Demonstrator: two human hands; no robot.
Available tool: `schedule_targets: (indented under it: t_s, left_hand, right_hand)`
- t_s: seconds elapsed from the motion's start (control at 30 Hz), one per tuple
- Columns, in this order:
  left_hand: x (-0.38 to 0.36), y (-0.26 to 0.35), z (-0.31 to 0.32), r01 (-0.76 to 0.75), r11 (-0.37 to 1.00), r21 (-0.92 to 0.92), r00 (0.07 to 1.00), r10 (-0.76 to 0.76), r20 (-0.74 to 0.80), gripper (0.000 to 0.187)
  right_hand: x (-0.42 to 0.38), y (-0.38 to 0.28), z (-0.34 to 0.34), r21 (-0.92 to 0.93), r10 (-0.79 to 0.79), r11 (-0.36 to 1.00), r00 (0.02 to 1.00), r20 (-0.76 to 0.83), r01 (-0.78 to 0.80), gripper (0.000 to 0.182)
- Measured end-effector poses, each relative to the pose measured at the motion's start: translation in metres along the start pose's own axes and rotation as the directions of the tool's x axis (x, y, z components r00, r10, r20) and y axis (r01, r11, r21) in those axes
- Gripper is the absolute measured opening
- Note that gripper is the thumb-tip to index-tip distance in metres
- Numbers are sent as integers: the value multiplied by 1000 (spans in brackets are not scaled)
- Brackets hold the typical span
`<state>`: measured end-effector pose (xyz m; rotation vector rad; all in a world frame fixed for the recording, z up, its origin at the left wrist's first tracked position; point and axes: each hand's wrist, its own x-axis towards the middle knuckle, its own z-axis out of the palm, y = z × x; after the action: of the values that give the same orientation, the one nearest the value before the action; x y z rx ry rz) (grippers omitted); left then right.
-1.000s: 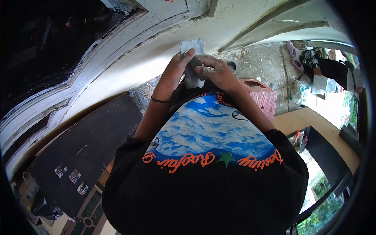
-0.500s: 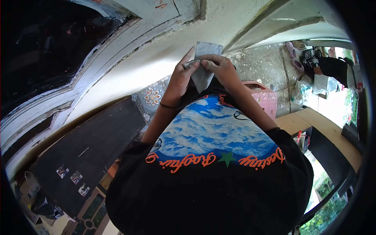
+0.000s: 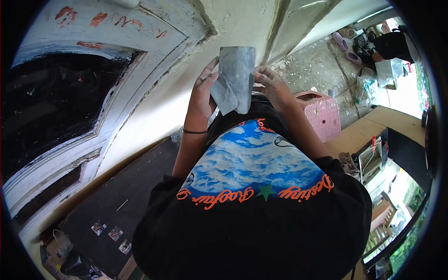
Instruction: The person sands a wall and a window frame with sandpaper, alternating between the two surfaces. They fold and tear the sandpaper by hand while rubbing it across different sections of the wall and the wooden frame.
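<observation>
A worn grey sheet that looks like sandpaper (image 3: 238, 67) is held up in front of my waist. Its lower left part is creased and folded over in a flap. My left hand (image 3: 203, 91) grips the left edge, with thumb toward me and fingers partly hidden behind. A small dark edge shows between those fingers, too small to name. At the right edge, my right hand (image 3: 273, 87) pinches the sheet between thumb and curled fingers. Grey dust coats the fingers of both hands.
A pink plastic stool (image 3: 322, 119) stands at my right. Shoes (image 3: 353, 58) and plastic bags (image 3: 366, 88) lie on the stained floor beyond it. At left is a white-framed door with dark panels (image 3: 60, 105); a black tabletop (image 3: 116, 186) lies below it.
My hands have moved apart, and the sheet, earlier bunched between both thumbs, is now spread flatter. The view has shifted, showing more of the red-smeared door frame.
</observation>
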<state>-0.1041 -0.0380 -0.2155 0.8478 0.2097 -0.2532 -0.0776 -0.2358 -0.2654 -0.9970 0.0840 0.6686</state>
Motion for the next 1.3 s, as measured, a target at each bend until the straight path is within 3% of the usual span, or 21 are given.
schedule_targets:
  t_s: [0.07, 0.17, 0.3, 0.37, 0.4, 0.47, 0.5, 0.63, 0.93, 0.97, 1.03, 1.1, 1.13, 1.2, 1.3]
  left_hand:
    - [-1, 1, 3, 26, 1000, 2, 999, -26, 21, 47]
    - [-2, 1, 4, 10, 1000, 11, 999, -10, 33, 46]
    - [-8, 12, 0, -28, 986, 164, 999, 32, -20, 49]
    - [-14, 24, -3, -41, 973, 227, 988, 73, -133, 52]
    - [-16, 31, -7, -110, 935, 336, 977, 165, -138, 50]
    - [-22, 47, -9, -203, 874, 441, 942, 297, -155, 46]
    - [-26, 55, -10, -179, 850, 495, 920, 324, -223, 41]
    - [-35, 64, -17, -128, 742, 658, 840, 433, -325, 37]
    - [-24, 75, -35, 32, 598, 801, 746, 519, -417, 38]
    - [-22, 76, -35, 35, 595, 803, 749, 516, -414, 38]
    - [-21, 78, -35, 71, 612, 788, 732, 504, -458, 40]
    - [-21, 78, -40, 56, 636, 770, 746, 485, -455, 41]
    - [-20, 78, -43, 38, 659, 751, 753, 475, -455, 43]
    - [-20, 79, -46, 44, 674, 738, 759, 458, -463, 44]
    - [-20, 81, -47, 44, 688, 724, 769, 439, -464, 45]
  right_hand:
    - [-3, 4, 4, 87, 23, 996, 1000, 19, -24, 46]
    - [-7, 4, 16, 294, 61, 948, 975, 215, -124, 55]
    - [-4, -2, 20, 225, 234, 935, 955, 185, -273, 53]
    - [3, -3, 14, 282, 184, 937, 977, 103, -207, 45]
    - [9, 0, 5, 284, 184, 936, 977, 108, -207, 45]
    - [26, 11, -16, 333, 289, 913, 950, -117, -236, 36]
    - [30, 8, -17, 309, 325, 919, 915, -238, -246, 29]
    - [51, 21, -28, 258, 309, 936, 908, -282, -238, 28]
    - [118, 18, -4, 73, 194, 981, 861, -471, -181, 27]
    - [124, 22, -6, 40, 187, 982, 899, -396, -186, 39]
    - [129, 21, 10, -4, 131, 989, 898, -420, -146, 49]
    - [144, 37, 7, -43, 68, 995, 915, -398, -93, 79]
    - [148, 50, 6, -38, 69, 995, 911, -407, -93, 79]
    - [153, 66, 4, -191, -247, 964, 884, -398, 183, 83]
    - [160, 73, -5, -192, -299, 952, 856, -422, 237, 89]
